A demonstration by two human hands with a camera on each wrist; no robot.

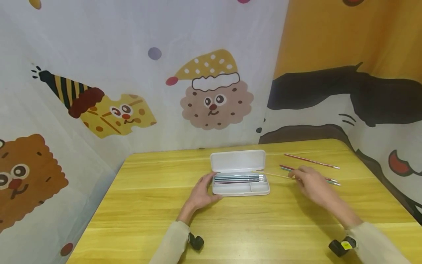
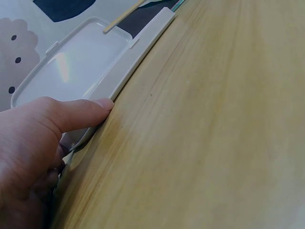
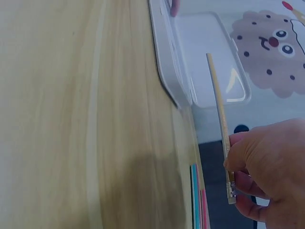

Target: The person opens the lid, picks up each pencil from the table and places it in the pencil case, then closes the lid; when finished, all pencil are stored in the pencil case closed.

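A white pencil case (image 1: 230,189) lies with its lid up on the table, several dark pencils (image 1: 237,178) side by side in its rear compartment. My left hand (image 1: 200,192) grips the case's left end, thumb along the front edge in the left wrist view. In my right hand (image 1: 311,183) a yellow pencil (image 3: 218,98) is pinched near its ferrule end. Its other end points left, over the right part of the case. Below the right hand lie a red pencil (image 1: 285,167) and a green pencil (image 1: 334,183), partly hidden by it.
Farther back on the right, another red pencil (image 1: 311,160) lies on the yellow wood-grain table (image 1: 250,231). A cartoon-printed cloth (image 1: 132,66) hangs behind the table's far edge. The two smaller front compartments of the case hold nothing visible.
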